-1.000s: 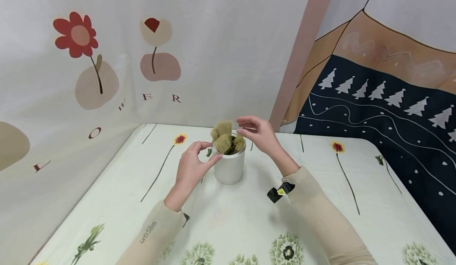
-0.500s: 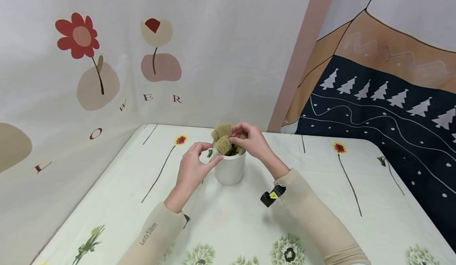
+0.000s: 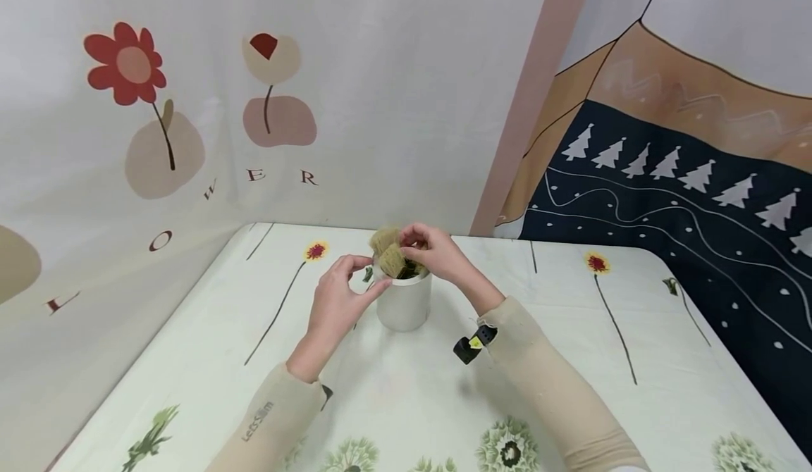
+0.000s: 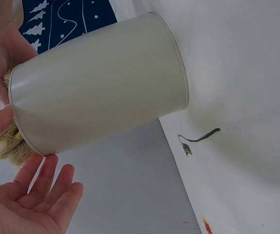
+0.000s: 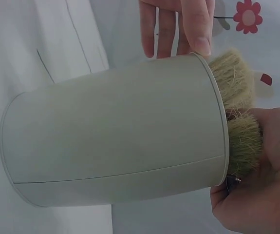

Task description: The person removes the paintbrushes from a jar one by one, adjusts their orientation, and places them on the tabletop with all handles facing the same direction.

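Note:
A white cylindrical pot [image 3: 403,306] stands upright on the table, with several tufts of dry, straw-coloured bristly grass [image 3: 392,261] poking out of its top. My left hand [image 3: 337,303] holds the left side of its rim, thumb at the front and fingers farther back. In the left wrist view those fingertips [image 4: 50,163] touch the rim's edge. My right hand [image 3: 438,252] is over the right side of the opening, thumb and fingers bent around a tuft. From the right wrist, the greener tuft [image 5: 244,144] shows against that hand; the fingertips inside the pot are hidden.
A white tablecloth [image 3: 387,401] printed with flowers covers the table. Behind it hangs a pale cloth [image 3: 393,91] with flower prints, and at right a dark blue cloth [image 3: 666,204] with white trees. A black wrist device [image 3: 474,344] sits at my right cuff.
My right hand has come left and down from beside the pot onto the tufts, its fingers closing in. The left hand stays at the rim, and the pot stays in place.

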Demonstrator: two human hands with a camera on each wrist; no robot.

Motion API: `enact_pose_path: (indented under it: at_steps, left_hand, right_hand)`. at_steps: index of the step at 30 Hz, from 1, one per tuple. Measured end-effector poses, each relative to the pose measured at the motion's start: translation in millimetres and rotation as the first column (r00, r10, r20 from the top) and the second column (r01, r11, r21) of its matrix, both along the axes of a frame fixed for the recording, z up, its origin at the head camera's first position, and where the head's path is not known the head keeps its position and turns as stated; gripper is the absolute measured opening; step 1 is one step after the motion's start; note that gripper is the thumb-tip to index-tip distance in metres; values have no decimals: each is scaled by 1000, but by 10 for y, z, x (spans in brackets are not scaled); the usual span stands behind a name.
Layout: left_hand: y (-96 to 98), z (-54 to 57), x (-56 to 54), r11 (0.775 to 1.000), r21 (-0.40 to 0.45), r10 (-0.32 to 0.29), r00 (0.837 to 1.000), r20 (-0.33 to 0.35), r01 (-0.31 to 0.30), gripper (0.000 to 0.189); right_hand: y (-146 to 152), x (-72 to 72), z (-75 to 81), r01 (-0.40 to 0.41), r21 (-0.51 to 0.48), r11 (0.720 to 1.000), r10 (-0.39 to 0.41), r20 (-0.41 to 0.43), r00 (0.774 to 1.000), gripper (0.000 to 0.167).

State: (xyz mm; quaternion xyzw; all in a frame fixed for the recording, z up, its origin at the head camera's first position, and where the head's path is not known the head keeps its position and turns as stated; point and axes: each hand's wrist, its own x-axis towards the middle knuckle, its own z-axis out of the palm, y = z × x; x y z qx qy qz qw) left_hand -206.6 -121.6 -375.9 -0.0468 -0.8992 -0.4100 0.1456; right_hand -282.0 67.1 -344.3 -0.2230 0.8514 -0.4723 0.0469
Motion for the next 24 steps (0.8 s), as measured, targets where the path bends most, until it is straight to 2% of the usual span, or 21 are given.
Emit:
enact_pose_path:
  at_steps: [8,12,19,24]
  left_hand:
    - [-13,4,12,1000,-5,-1,1000,9,1,48]
    - [-10,8,5,1000,-9,-10,1000,6,10,48]
    - [-9,17,2,1000,-10,-7,1000,7,7,49]
    - [-8,21,5,1000,-15,-5,1000,13,5,50]
  right_hand:
    - [33,-34,10,-86,-18,996,87,42,995,23]
    - [43,-39,7,-69,-24,997,70,21,997,22]
    - [59,-12,11,-50,-105,993,51,8,999,18]
    - [52,12,48,-42,-133,990,41,-8,999,21]
